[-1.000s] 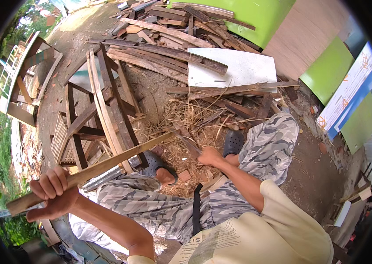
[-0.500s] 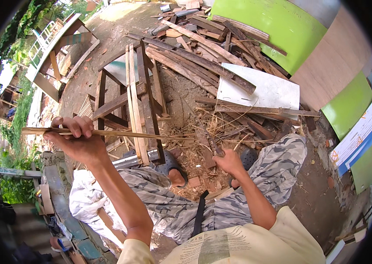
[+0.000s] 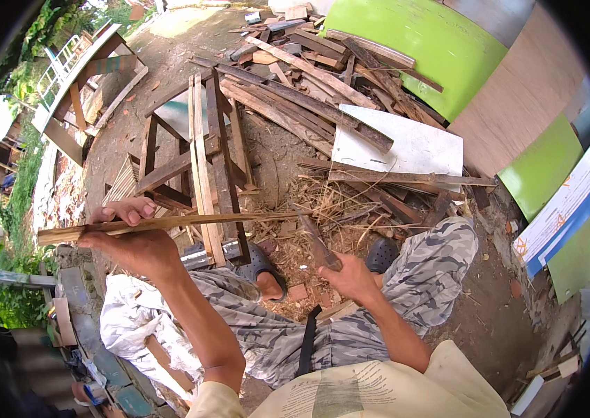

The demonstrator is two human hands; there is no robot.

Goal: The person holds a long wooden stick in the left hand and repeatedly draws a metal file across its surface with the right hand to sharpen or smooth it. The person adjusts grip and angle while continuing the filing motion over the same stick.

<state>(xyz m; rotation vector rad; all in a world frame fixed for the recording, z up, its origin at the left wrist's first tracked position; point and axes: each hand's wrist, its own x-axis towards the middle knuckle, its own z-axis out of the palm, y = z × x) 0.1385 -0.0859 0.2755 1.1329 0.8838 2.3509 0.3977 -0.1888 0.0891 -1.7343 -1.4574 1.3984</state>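
Observation:
A long, thin wooden strip (image 3: 204, 218) runs nearly level across the view, its thicker end on the left. My left hand (image 3: 131, 233) grips it near that end, thumb below and fingers curled over the top. My right hand (image 3: 352, 276) is closed on the handle of a broad-bladed knife (image 3: 317, 244), in front of my knees. Its brownish blade points up and away to the left. The blade's tip is close to the strip's thin right end; whether they touch I cannot tell. Wood shavings (image 3: 323, 198) litter the ground beyond the blade.
A dark wooden frame (image 3: 221, 174) with pale battens (image 3: 201, 150) leaning on it stands beyond my left knee. Scrap planks (image 3: 288, 104) are heaped farther off, a white sheet (image 3: 396, 146) lying on them. Green panels (image 3: 413, 49) lean at the right. A low block wall (image 3: 93, 306) is at the left.
The strip's broader face has turned into view in my left hand, and its left end is lower. My right hand has moved left and slightly down with the knife. The view has shifted slightly.

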